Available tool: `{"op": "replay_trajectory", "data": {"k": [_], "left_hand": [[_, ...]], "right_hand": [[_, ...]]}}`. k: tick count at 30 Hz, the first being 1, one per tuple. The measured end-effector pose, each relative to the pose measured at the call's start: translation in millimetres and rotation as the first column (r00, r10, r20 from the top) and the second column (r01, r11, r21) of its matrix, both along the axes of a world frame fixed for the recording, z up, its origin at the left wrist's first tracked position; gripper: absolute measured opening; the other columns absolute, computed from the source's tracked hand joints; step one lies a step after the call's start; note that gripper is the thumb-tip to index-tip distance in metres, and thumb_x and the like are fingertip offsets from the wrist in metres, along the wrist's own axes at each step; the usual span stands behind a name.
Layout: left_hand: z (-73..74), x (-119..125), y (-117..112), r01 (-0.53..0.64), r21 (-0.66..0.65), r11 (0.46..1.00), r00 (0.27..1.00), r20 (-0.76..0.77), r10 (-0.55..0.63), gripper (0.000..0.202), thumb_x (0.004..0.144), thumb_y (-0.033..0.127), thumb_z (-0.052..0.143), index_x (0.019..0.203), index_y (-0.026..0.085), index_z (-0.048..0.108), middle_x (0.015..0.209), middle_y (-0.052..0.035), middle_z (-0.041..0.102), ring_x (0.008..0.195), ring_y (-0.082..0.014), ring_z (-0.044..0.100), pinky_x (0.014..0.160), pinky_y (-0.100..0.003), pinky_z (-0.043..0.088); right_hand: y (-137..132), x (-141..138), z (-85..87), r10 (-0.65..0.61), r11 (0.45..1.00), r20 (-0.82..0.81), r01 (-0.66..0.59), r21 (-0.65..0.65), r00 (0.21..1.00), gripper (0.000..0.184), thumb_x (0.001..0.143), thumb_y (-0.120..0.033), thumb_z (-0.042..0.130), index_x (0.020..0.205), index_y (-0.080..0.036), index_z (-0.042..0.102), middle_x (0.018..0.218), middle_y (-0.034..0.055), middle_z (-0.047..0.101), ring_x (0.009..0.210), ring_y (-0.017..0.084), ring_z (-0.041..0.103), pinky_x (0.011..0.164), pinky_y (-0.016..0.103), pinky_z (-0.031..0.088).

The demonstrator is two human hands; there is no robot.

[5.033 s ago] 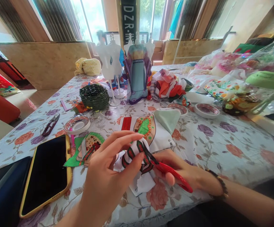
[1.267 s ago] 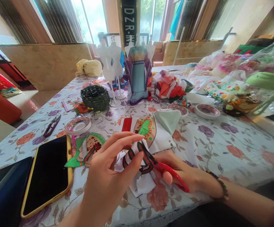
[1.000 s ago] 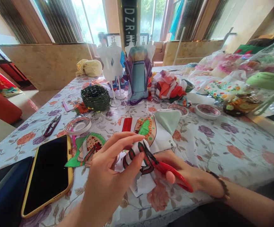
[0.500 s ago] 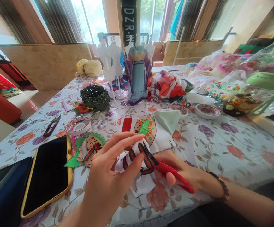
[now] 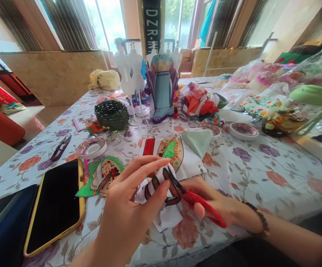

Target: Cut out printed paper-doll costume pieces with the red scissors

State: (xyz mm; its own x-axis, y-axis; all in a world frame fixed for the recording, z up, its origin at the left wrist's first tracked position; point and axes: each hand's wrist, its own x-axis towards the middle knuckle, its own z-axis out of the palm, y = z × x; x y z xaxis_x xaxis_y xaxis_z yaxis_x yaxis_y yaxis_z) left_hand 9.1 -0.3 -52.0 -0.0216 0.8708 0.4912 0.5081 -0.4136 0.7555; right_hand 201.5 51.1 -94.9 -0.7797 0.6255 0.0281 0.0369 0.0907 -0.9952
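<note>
My left hand [image 5: 134, 196] is closed on a piece of printed white fabric [image 5: 157, 184] with dark green and red bands, curled between thumb and fingers. In my right hand [image 5: 209, 196] are scissors [image 5: 202, 207] with red handles and black blades. Their blades lie against the banded edge of the fabric, near my left thumb and fingertips. A loose white flap [image 5: 169, 218] hangs below. Behind my hands lies a larger printed fabric sheet [image 5: 190, 159] with a green and tan motif. Left of my left hand is a cut green and tan fabric piece [image 5: 109, 172].
Phones [image 5: 56, 204] lie at the near left, with thread snips [image 5: 61, 147] behind. Tape rolls [image 5: 91, 147], a dark woven basket [image 5: 111, 115], white doll mannequins [image 5: 130, 76] and a dressed doll form [image 5: 162, 89] stand farther back. Plastic bags [image 5: 261, 85] crowd the right side.
The scissors and my right hand have shifted very slightly, the blades looking a little closer together. My left hand and the fabric stay nearly still.
</note>
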Motion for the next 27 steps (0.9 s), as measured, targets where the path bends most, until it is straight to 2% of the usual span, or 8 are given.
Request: {"op": "replay_trajectory", "data": {"k": [13, 18, 22, 27], "left_hand": [[1.2, -0.8, 0.4, 0.005, 0.000, 1.000, 1.000, 0.019, -0.005, 0.037, 0.082, 0.014, 0.069, 0.104, 0.043, 0.071, 0.110, 0.0143, 0.069, 0.096, -0.0017, 0.064, 0.082, -0.003, 0.049], [1.8, -1.0, 0.5, -0.013, 0.011, 1.000, 1.000, 0.008, 0.013, 0.035, 0.081, 0.014, 0.070, 0.103, 0.041, 0.072, 0.108, 0.0129, 0.070, 0.092, -0.0013, 0.064, 0.077, -0.002, 0.049], [2.7, -0.1, 2.0, -0.024, 0.003, 1.000, 0.999, 0.022, 0.024, 0.035, 0.079, 0.014, 0.071, 0.101, 0.041, 0.073, 0.107, 0.0126, 0.070, 0.090, -0.0013, 0.065, 0.075, -0.002, 0.049], [4.0, 0.9, 2.0, -0.018, -0.009, 1.000, 0.998, 0.053, 0.018, 0.033, 0.080, 0.016, 0.072, 0.100, 0.042, 0.074, 0.105, 0.0123, 0.070, 0.089, -0.0026, 0.065, 0.072, -0.004, 0.050]], "right_hand": [[0.6, -0.9, -2.0, 0.002, 0.999, 0.008, -0.003, 0.035, 1.000, 0.070, 0.070, -0.088, 0.052, 0.061, -0.020, 0.039, 0.058, -0.0059, 0.034, 0.054, 0.009, 0.027, 0.047, 0.025, 0.021], [1.0, -0.9, -1.9, -0.012, 1.000, 0.056, 0.010, 0.029, 0.998, 0.073, 0.065, -0.091, 0.051, 0.062, -0.019, 0.042, 0.060, -0.0059, 0.032, 0.057, 0.010, 0.027, 0.049, 0.026, 0.021], [1.4, -0.6, -1.2, -0.015, 0.997, 0.090, 0.009, 0.070, 0.996, 0.075, 0.066, -0.093, 0.044, 0.062, -0.019, 0.044, 0.062, -0.0050, 0.034, 0.059, 0.011, 0.029, 0.051, 0.026, 0.024], [2.0, -0.4, -2.6, -0.014, 0.997, 0.084, 0.007, 0.078, 0.996, 0.074, 0.069, -0.091, 0.045, 0.065, -0.017, 0.047, 0.062, -0.0047, 0.035, 0.059, 0.011, 0.029, 0.051, 0.026, 0.024]]}}
